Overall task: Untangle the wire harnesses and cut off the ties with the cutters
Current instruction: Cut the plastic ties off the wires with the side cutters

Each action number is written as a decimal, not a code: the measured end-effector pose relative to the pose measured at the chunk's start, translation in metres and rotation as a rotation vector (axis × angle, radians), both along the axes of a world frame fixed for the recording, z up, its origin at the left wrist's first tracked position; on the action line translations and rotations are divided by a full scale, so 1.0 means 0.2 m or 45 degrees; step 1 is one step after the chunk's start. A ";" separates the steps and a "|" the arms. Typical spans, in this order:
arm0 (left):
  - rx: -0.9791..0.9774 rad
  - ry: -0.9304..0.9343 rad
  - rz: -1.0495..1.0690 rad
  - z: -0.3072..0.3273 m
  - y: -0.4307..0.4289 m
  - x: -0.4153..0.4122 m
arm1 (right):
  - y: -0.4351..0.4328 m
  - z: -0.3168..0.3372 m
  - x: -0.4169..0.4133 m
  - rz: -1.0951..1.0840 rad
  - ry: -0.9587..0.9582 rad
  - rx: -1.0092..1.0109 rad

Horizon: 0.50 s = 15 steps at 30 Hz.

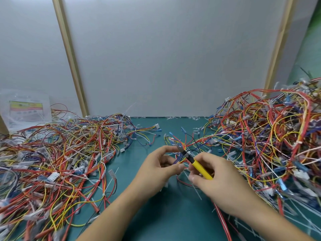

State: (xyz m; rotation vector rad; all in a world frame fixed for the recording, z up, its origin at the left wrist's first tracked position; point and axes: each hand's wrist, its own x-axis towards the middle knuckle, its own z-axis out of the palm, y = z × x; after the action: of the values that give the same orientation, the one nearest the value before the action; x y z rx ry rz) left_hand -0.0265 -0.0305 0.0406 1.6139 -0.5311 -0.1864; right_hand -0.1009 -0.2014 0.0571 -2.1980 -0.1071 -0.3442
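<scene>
Cutters (199,166) are gripped by the yellow handle in the right hand (220,183), nose laid into the small harness (180,148) that is pinched by the left hand (159,168) above the green mat (165,220). Blade gap cannot be told. Only the tie, not made out here, is to be nipped; wires are to be kept clear. Tangled piles (271,136) are heaped beyond.

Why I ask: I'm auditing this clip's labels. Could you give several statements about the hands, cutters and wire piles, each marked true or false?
1. The right hand holds the yellow-handled cutters. True.
2. The left hand is open and empty. False: it pinches wires of the harness between the hands.
3. A left pile and a right pile of wires flank the green mat. True.
4. The cutters' tip points toward the person. False: it points away, into the harness.
</scene>
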 end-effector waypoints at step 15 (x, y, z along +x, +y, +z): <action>-0.063 0.074 0.009 0.02 0.00 0.00 | 0.00 -0.02 0.02 -0.008 0.026 0.164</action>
State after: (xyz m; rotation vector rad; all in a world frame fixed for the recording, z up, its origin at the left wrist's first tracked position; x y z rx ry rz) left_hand -0.0271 -0.0313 0.0440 1.5573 -0.4817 -0.2130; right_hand -0.0965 -0.2018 0.0536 -2.0743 -0.0651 -0.3229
